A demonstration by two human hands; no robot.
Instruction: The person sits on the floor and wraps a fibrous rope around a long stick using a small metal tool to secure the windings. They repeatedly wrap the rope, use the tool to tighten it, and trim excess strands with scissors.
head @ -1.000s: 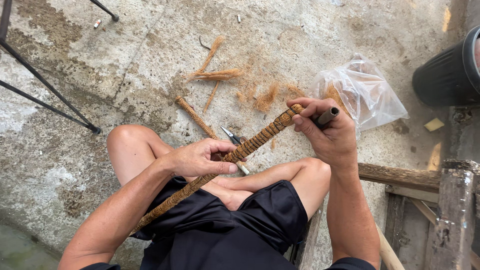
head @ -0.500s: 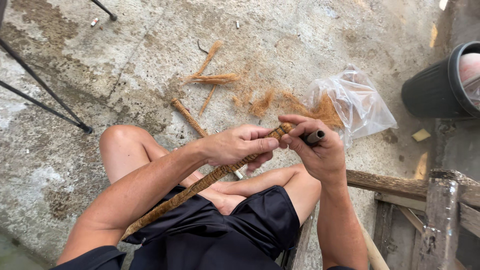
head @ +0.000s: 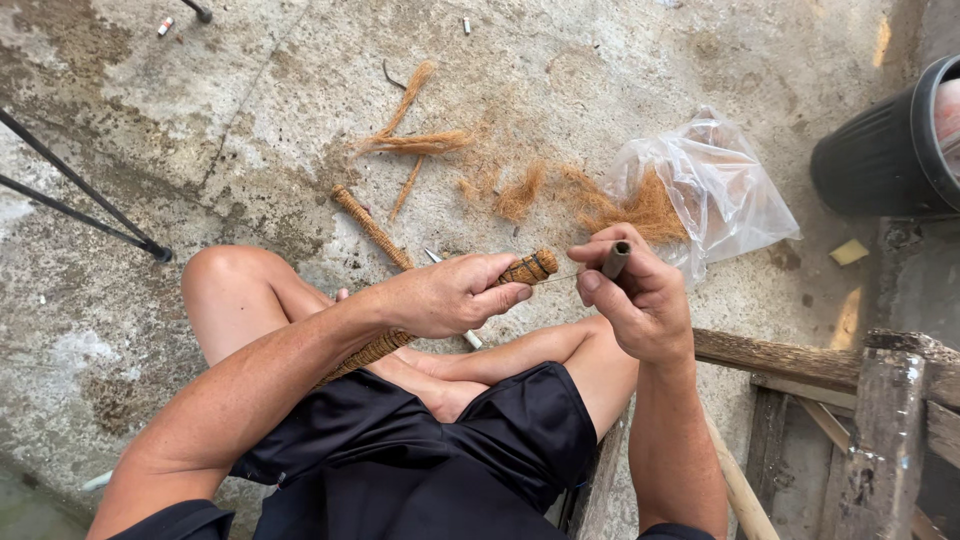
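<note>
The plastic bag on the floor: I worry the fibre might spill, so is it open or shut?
Open. The plastic bag lies flat, its mouth gaping toward the fibre that spreads out onto the concrete floor.

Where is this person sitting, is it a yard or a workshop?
Probably an outdoor yard or porch used for craft work. The ground is rough, stained grey concrete strewn with loose tufts of brown plant fibre, a black ribbed plastic bucket stands nearby, and weathered wooden beams lie beside the person.
</note>
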